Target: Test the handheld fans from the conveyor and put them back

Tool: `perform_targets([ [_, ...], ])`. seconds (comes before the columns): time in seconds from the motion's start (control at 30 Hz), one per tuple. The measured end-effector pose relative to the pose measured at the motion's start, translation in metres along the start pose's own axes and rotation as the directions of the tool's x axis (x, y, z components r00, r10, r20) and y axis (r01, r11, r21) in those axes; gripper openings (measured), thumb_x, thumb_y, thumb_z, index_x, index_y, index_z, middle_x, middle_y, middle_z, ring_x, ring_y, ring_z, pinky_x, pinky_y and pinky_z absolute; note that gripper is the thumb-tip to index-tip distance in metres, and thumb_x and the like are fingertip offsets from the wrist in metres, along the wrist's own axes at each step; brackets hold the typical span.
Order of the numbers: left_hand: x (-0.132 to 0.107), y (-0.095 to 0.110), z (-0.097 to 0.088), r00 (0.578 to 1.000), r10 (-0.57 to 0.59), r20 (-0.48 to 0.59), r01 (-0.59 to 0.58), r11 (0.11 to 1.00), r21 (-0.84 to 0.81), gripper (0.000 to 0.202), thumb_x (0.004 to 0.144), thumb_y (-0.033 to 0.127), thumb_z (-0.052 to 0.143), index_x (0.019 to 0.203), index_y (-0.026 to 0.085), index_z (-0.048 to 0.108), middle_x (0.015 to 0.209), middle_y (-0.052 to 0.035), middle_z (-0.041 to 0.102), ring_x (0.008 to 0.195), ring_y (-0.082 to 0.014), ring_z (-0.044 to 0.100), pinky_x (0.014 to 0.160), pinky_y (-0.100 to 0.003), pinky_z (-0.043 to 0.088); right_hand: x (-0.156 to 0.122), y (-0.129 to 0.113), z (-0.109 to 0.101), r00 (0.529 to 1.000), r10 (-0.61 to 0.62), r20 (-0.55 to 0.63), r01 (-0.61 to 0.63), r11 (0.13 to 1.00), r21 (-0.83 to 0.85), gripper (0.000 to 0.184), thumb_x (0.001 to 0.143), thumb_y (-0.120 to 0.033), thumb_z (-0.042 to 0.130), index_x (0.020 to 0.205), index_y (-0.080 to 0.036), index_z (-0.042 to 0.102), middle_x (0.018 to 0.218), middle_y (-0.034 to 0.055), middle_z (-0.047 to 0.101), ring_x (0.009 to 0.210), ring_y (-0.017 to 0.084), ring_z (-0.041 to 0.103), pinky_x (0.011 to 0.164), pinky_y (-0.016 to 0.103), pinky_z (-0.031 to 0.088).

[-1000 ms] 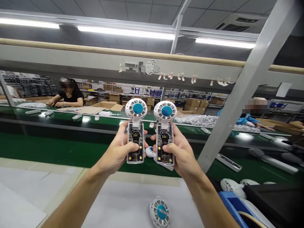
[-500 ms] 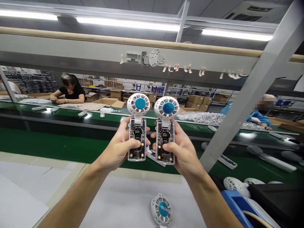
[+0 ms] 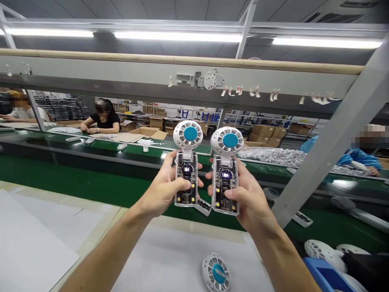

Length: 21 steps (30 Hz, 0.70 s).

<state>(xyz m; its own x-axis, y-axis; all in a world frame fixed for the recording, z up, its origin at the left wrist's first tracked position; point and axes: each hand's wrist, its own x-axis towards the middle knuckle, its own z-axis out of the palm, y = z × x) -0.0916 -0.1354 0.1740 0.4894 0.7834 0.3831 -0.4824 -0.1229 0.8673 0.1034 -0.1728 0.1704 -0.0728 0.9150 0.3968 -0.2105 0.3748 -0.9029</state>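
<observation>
My left hand [image 3: 165, 182] grips a handheld fan [image 3: 186, 194] upright, its thumb pressed on the front of the clear-cased handle. A second handheld fan [image 3: 223, 198] is held the same way in my right hand [image 3: 247, 192], thumb on its front too. Both have round white heads with teal centres, and dark circuit boards show through the handles. A small display glows white on each board. The two fans stand side by side, slightly apart. Below them, another fan [image 3: 216, 272] lies on the white work surface, its lower part cut off by the frame edge.
A green conveyor belt [image 3: 130, 194] runs across, carrying white fan parts. A slanted metal post [image 3: 322, 142] rises at the right, near a blue bin [image 3: 325, 271] and more fans. Co-workers sit across the belt, by a cardboard box [image 3: 148, 133] and a heap of small white parts [image 3: 273, 155].
The displays on both fans have changed from dim yellowish digits to bright white ones. My view has shifted left, so the scene sits further right. Both hands keep their hold.
</observation>
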Motion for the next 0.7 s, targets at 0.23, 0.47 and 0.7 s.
perform_targets([
  [0.23, -0.0002, 0.0009, -0.0031, 1.0, -0.002, 0.0, 0.002, 1.0, -0.007, 0.068, 0.075, 0.01, 0.067, 0.132, 0.023, 0.031, 0.095, -0.0041, 0.067, 0.07, -0.0194, 0.071, 0.063, -0.031, 0.057, -0.001, -0.0019, 0.0008, 0.999, 0.0, -0.035, -0.001, 1.0, -0.031, 0.08, 0.067, -0.012, 0.066, 0.14, -0.029, 0.04, 0.102, 0.0045, 0.068, 0.073, 0.018, 0.067, 0.062, 0.031, 0.055],
  [0.47, -0.0014, 0.001, -0.0009, 1.0, -0.011, -0.005, 0.011, 1.0, 0.002, 0.069, 0.075, 0.009, 0.066, 0.131, 0.024, 0.029, 0.097, -0.004, 0.068, 0.069, -0.019, 0.071, 0.062, -0.031, 0.057, -0.0012, -0.0041, -0.0009, 1.0, 0.002, -0.013, -0.003, 0.998, -0.068, 0.071, 0.072, -0.016, 0.064, 0.138, -0.028, 0.041, 0.103, 0.0051, 0.068, 0.075, 0.019, 0.067, 0.059, 0.03, 0.055],
  [0.7, -0.0015, -0.0002, -0.0002, 1.0, -0.016, 0.01, 0.016, 0.999, -0.028, 0.062, 0.078, 0.011, 0.063, 0.131, 0.023, 0.032, 0.095, -0.0056, 0.069, 0.064, -0.0195, 0.07, 0.061, -0.032, 0.056, -0.0026, -0.0054, 0.0029, 0.999, 0.01, -0.052, -0.011, 1.0, -0.011, 0.065, 0.075, -0.018, 0.065, 0.136, -0.025, 0.043, 0.099, 0.0043, 0.069, 0.071, 0.018, 0.067, 0.059, 0.029, 0.056],
])
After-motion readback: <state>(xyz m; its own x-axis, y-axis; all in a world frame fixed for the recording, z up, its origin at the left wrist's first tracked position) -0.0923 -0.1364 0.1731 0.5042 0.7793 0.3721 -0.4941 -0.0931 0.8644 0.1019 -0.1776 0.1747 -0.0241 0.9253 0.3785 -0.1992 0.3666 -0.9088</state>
